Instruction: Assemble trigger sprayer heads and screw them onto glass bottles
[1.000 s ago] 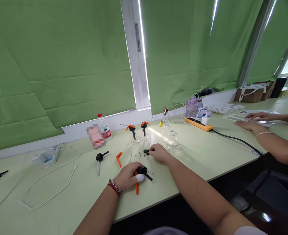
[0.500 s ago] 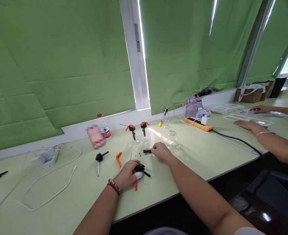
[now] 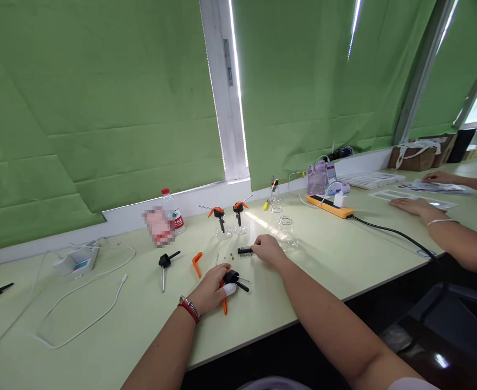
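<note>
My left hand (image 3: 214,290) is closed on a black cap assembly (image 3: 230,277) with an orange lever and a metal tube. The thumb has a white covering on its tip, and part of the assembly is hidden under the fingers. Farther right, my right hand (image 3: 267,249) is closed on the end of a small black rod (image 3: 244,250). A coil spring (image 3: 246,254) lies beside or around the rod; I cannot tell which. Several tiny brownish pieces (image 3: 232,257) lie between the hands. On the left are a loose orange lever (image 3: 196,265) and another black cap with a metal tube (image 3: 164,261).
Behind the hands stand glass jars (image 3: 286,233), some fitted with black and orange tops (image 3: 219,212). A water bottle (image 3: 174,214), white cable (image 3: 100,322) and orange power strip (image 3: 328,207) are also on the table. Another person's hand (image 3: 411,207) rests at the right.
My right hand has shifted slightly to the right, and more of the spring shows beside the rod. My left hand has hardly moved.
</note>
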Motion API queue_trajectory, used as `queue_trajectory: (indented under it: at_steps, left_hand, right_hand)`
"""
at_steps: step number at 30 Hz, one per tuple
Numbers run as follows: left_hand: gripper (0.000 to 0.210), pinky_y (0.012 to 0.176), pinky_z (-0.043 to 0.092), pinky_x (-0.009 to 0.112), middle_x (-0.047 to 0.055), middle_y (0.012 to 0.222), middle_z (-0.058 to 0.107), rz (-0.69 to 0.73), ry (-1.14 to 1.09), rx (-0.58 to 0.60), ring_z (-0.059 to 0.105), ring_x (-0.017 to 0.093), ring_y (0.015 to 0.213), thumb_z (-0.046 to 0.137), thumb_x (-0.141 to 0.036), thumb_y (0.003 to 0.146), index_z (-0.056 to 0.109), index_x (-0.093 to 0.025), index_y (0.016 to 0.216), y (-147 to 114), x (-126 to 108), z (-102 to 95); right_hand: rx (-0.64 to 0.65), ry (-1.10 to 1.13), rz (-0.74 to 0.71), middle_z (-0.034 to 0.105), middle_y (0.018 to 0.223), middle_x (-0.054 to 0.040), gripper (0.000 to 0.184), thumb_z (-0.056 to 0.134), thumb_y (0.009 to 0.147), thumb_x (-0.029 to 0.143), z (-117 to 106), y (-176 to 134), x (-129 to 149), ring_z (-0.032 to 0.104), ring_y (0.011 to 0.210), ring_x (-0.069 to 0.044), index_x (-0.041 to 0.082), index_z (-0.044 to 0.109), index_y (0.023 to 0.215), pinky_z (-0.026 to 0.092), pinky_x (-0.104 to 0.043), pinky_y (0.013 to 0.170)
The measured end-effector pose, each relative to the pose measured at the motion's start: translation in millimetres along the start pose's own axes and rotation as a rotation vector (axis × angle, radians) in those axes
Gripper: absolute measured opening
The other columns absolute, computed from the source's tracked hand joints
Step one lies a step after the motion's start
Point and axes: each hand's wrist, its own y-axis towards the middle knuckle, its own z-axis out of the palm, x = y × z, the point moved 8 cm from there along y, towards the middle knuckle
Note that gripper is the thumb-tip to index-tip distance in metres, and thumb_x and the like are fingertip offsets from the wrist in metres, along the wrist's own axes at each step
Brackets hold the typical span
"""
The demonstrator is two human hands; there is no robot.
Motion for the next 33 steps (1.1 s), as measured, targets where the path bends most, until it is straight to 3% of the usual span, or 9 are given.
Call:
queue_trajectory:
  at_steps: [8,17,22,26,29,33]
  left_hand:
    - [0.024,0.094,0.042,0.039,0.011,0.117,0.056,-0.020,0.000,0.001,0.052,0.026,0.108,0.052,-0.038,0.079,0.057,-0.018,0.090,0.1,4.1,1.0]
    - [0.023,0.093,0.041,0.039,0.011,0.118,0.055,-0.030,-0.020,-0.013,0.051,0.026,0.106,0.053,-0.040,0.078,0.056,-0.019,0.087,3.8,11.7,3.0]
    - [0.027,0.086,0.044,0.039,0.010,0.107,0.057,-0.047,-0.021,-0.011,0.054,0.025,0.097,0.049,-0.042,0.080,0.055,-0.018,0.091,6.7,15.5,5.6]
    - [0.029,0.095,0.039,0.042,0.012,0.123,0.052,-0.076,-0.046,-0.026,0.048,0.028,0.112,0.051,-0.043,0.080,0.056,-0.018,0.095,4.9,20.2,5.9]
    - [0.029,0.100,0.035,0.041,0.013,0.131,0.046,-0.070,-0.095,-0.030,0.042,0.029,0.121,0.052,-0.042,0.081,0.057,-0.018,0.097,2.3,20.4,5.5]
    - [0.031,0.093,0.040,0.039,0.012,0.115,0.055,-0.015,-0.138,-0.139,0.051,0.024,0.106,0.052,-0.036,0.081,0.055,-0.017,0.106,0.8,15.8,-5.4]
  right_hand:
    - [0.132,-0.038,-0.345,0.068,0.087,-0.0015,0.012,0.064,0.070,0.029,25.3,-12.7,27.7,0.059,0.079,-0.015,0.022,0.070,0.078,0.041,-0.023,0.068]
    - [0.087,-0.246,-0.366,0.062,0.092,-0.0032,0.014,0.068,0.069,0.025,28.9,-7.5,26.5,0.056,0.085,-0.016,0.020,0.070,0.082,0.038,-0.023,0.068]
    - [0.048,-0.274,-0.358,0.060,0.089,-0.0041,0.011,0.066,0.072,0.024,25.3,-7.5,28.7,0.053,0.088,-0.017,0.019,0.069,0.081,0.037,-0.024,0.071]
    - [0.013,-0.176,-0.394,0.060,0.086,-0.0041,0.011,0.061,0.076,0.027,22.1,-15.1,36.7,0.053,0.079,-0.014,0.017,0.067,0.077,0.037,-0.023,0.067]
    - [0.105,-0.016,-0.463,0.058,0.074,-0.0014,0.026,0.053,0.082,0.036,26.3,-26.0,46.1,0.049,0.065,-0.011,0.016,0.066,0.072,0.035,-0.022,0.059]
    - [0.370,0.138,-0.468,0.040,0.047,0.0044,0.042,0.048,0.082,0.046,39.9,-41.0,51.6,0.033,0.047,-0.008,0.014,0.061,0.057,0.026,-0.022,0.047]
